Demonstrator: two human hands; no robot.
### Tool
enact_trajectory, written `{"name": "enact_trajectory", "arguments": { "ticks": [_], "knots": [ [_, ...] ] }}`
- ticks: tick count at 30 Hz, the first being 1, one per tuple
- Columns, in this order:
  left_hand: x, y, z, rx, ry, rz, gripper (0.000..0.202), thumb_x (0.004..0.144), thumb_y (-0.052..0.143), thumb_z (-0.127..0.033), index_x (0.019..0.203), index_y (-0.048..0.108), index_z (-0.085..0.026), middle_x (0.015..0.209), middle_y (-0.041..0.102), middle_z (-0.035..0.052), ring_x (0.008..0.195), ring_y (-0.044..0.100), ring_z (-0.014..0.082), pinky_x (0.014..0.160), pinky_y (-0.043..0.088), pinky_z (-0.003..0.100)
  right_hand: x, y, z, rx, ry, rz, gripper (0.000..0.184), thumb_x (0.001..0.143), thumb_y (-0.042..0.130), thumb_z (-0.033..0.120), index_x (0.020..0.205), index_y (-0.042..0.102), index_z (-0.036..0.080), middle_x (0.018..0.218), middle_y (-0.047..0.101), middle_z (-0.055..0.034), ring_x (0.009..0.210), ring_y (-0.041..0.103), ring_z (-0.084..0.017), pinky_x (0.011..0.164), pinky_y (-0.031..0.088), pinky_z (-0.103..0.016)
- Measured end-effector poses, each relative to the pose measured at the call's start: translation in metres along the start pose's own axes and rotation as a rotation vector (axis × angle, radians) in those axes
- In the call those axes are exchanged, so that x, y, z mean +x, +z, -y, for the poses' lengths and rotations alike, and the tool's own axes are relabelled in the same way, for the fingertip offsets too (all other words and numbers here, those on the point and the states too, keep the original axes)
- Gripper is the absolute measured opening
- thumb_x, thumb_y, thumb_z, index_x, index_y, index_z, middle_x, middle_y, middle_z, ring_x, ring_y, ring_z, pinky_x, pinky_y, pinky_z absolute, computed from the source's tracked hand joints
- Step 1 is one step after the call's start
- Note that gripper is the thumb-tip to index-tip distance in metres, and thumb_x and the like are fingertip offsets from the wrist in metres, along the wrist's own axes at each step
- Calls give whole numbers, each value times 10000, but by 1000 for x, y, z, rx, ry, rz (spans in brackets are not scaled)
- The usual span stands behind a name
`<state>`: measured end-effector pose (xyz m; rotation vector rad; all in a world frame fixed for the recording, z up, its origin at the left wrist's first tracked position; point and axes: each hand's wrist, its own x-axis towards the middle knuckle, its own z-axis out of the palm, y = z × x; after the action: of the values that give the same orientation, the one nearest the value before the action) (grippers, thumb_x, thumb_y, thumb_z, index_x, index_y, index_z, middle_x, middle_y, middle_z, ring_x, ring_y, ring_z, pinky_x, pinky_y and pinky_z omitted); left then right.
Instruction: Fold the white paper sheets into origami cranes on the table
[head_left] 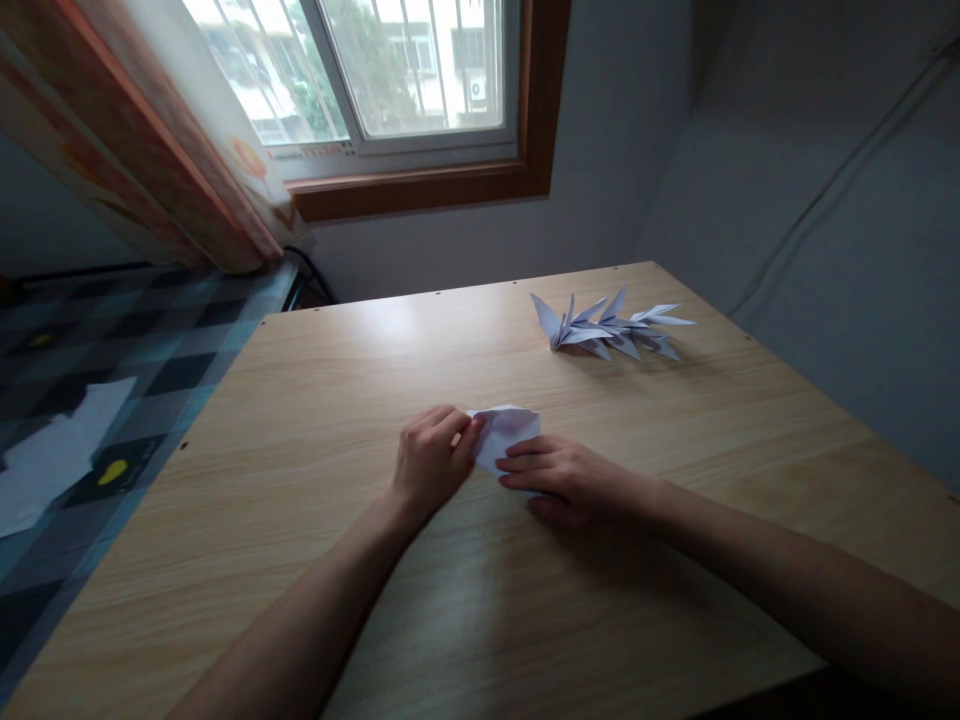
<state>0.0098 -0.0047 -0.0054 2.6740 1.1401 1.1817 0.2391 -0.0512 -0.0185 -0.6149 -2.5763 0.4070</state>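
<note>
A small piece of folded white paper (501,434) is between my two hands, just above or on the middle of the wooden table. My left hand (435,450) pinches its left edge between thumb and curled fingers. From the right, my right hand (559,475) grips the paper's lower right part, with its fingers laid over the front and the thumb lower down. Farther back on the right lie several folded white paper cranes (611,328), bunched together with pointed tips sticking out. The underside of the held paper is hidden.
The light wooden table (337,400) fills the middle. At left is a surface with a checked cloth (150,340), carrying loose white paper sheets (52,460). Behind are a window (420,70) and an orange curtain (150,130); a cable (825,190) runs along the right wall.
</note>
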Motion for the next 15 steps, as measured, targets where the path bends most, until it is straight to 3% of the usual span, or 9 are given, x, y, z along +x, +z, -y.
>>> {"name": "enact_trajectory", "arguments": {
  "ticks": [5,9,12,15],
  "knots": [
    [-6,-7,-4,33,117,-70,110,888,630,-263,829,580,-185,783,636,28,716,577,155,664,472,276,6,4,9,-159,116,-15,428,876,558,197,1298,583,132,1351,596,-162,1278,511,-299,1075,403,-518],
    [-8,-10,-10,-15,301,190,115,914,585,-296,904,610,-185,835,673,48,787,626,179,725,495,306,16,7,18,-227,306,-46,335,934,548,272,1226,624,127,1250,650,-192,1198,575,-312,1046,421,-509],
    [-4,-10,-11,-37,263,342,269,943,524,-367,1118,602,-178,1065,693,105,1003,652,227,864,507,371,20,7,21,-186,368,-82,286,940,558,306,1135,648,117,1171,683,-184,1135,608,-307,997,466,-481],
    [-1,-10,-10,-46,248,406,306,945,517,-367,1182,589,-187,1209,660,117,1167,605,250,957,489,406,18,1,20,-139,322,-72,269,925,564,249,1131,639,93,1143,694,-173,1081,634,-284,949,516,-434]
  ]
}}
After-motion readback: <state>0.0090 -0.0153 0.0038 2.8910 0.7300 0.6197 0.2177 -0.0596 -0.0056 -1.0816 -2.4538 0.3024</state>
